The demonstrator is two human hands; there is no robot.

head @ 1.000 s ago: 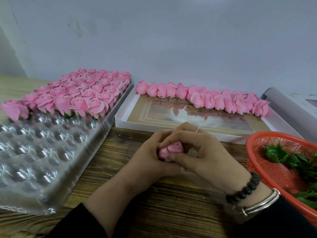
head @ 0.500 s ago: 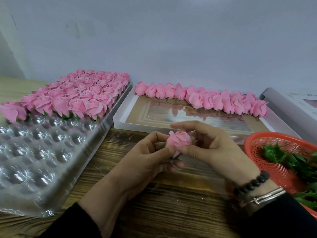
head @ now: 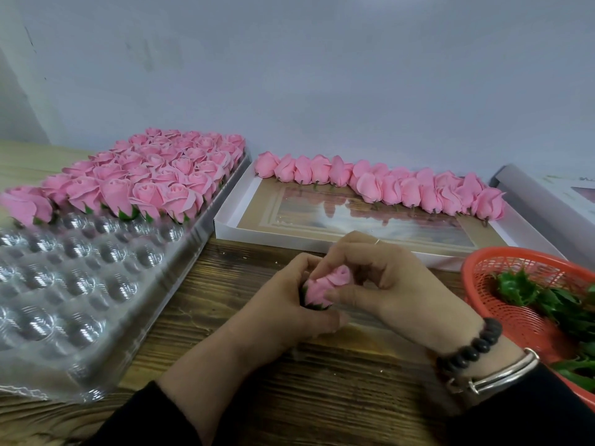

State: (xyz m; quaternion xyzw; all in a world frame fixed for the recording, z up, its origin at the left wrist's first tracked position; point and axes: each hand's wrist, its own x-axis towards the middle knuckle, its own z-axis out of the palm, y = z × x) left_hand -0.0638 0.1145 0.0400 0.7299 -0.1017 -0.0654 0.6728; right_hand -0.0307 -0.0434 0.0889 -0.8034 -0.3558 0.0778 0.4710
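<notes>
A pink rose head (head: 326, 284) with a dark green calyx at its base sits between both hands above the wooden table (head: 225, 284). My left hand (head: 283, 304) cups it from the left and below, fingers curled round it. My right hand (head: 383, 281) pinches it from the right, thumb under the bloom and fingers arched over the top. A clear plastic tray (head: 74, 284) at the left has several pink roses (head: 154, 175) in its far rows and bare cups in the near rows.
A white box lid (head: 244, 233) lies behind the hands with a row of pink rose heads (head: 386, 185) along its far edge. A red mesh basket (head: 502, 268) of green calyx leaves (head: 521, 288) stands at the right. A grey wall closes the back.
The hands have come back together and lowered slightly. The rose, lifted and exposed half a second ago, is now enclosed again by both hands.
</notes>
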